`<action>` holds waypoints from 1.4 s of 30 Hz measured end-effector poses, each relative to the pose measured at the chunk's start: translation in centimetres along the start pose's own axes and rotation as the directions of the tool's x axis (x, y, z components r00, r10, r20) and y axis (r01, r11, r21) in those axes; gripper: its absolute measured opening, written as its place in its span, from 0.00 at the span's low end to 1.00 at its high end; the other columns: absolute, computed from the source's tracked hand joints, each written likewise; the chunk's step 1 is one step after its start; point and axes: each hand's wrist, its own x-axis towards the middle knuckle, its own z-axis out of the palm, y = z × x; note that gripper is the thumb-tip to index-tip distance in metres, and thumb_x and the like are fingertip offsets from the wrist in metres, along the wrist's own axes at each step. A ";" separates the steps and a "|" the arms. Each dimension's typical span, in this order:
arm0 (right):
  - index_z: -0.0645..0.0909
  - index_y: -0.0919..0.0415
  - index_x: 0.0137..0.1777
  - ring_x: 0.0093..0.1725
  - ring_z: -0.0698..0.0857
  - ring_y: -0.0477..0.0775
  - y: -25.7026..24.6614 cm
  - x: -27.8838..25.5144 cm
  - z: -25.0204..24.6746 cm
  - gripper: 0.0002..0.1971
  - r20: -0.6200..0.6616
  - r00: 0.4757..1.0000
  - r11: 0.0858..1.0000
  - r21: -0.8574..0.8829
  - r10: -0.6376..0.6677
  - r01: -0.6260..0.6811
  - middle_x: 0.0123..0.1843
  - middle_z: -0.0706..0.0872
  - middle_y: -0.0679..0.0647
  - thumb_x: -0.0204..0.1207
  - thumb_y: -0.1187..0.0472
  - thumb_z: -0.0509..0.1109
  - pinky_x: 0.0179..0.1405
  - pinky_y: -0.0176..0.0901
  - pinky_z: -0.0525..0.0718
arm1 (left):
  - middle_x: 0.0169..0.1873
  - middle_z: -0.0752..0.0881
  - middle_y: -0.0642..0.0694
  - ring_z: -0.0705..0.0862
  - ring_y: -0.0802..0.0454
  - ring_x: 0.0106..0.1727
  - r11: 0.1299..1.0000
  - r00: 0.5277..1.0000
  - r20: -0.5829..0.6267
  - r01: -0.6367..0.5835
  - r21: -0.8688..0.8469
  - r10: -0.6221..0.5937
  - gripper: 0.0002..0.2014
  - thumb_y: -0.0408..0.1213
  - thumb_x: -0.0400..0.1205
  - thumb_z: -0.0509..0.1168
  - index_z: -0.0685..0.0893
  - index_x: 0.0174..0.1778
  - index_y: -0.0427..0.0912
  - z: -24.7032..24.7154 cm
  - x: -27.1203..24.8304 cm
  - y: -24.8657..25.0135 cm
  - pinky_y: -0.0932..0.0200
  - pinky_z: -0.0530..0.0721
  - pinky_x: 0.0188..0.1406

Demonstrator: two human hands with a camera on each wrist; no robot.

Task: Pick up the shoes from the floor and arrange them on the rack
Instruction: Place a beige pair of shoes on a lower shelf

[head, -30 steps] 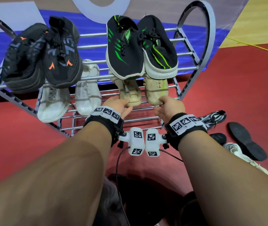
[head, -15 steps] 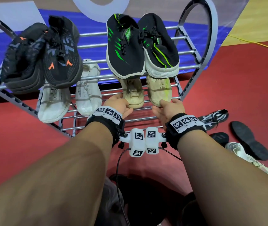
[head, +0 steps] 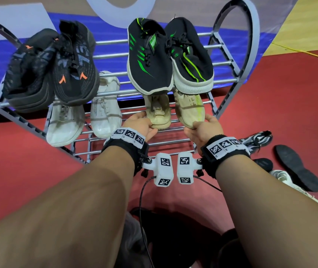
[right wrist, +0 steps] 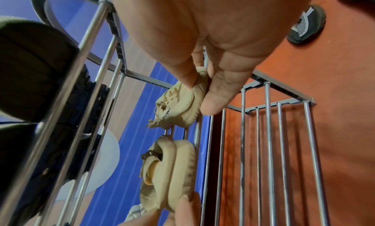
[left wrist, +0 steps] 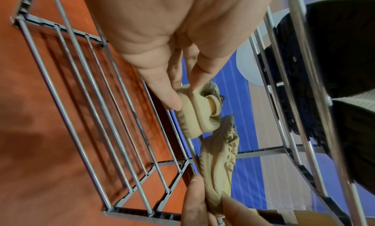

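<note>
Two beige shoes lie side by side on the lower tier of the grey metal rack (head: pixel 249 35), toes pointing away from me. My left hand (head: pixel 144 125) pinches the heel of the left beige shoe (head: pixel 159 111) (left wrist: pixel 198 115) between thumb and fingers. My right hand (head: pixel 202 126) pinches the heel of the right beige shoe (head: pixel 190 109) (right wrist: pixel 178 107) the same way. Their toes are hidden under the black-and-green pair (head: pixel 165 57) on the upper tier.
A black pair with orange marks (head: pixel 53 68) sits on the upper tier at left, a white pair (head: pixel 84 117) below it. On the red floor at right lie a black-and-white shoe (head: pixel 258 139), a black insole (head: pixel 295 169) and a white shoe (head: pixel 285 176).
Both hands have pushed the beige shoes a little further back on the lower tier, under the black-and-green pair. The grips have stayed the same.
</note>
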 end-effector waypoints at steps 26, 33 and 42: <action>0.76 0.55 0.42 0.32 0.80 0.57 -8.7 -1.7 -26.5 0.13 -0.127 0.990 0.952 -0.305 -0.053 0.012 0.40 0.81 0.57 0.83 0.49 0.71 0.42 0.55 0.85 | 0.31 0.81 0.47 0.77 0.56 0.20 0.739 0.966 0.218 -0.044 0.672 -0.141 0.04 0.40 0.86 0.65 0.81 0.49 0.43 13.5 -12.9 -4.5 0.62 0.81 0.20; 0.76 0.56 0.41 0.42 0.84 0.61 -8.0 -5.7 -42.6 0.20 -0.467 0.884 0.999 0.051 0.024 0.000 0.41 0.83 0.56 0.81 0.39 0.64 0.51 0.54 0.85 | 0.42 0.81 0.49 0.79 0.53 0.24 0.651 0.913 0.398 -0.245 0.718 -0.095 0.09 0.49 0.86 0.65 0.83 0.51 0.47 25.1 -20.2 -7.3 0.64 0.79 0.18; 0.71 0.65 0.82 0.74 0.81 0.70 -9.6 -7.7 -43.4 0.32 -0.247 0.966 0.637 0.758 0.079 0.142 0.79 0.78 0.67 0.89 0.41 0.57 0.70 0.62 0.84 | 0.52 0.84 0.47 0.86 0.43 0.45 0.478 0.838 0.537 -0.436 0.762 -0.092 0.08 0.47 0.86 0.65 0.82 0.55 0.47 33.0 -24.8 -11.6 0.50 0.89 0.39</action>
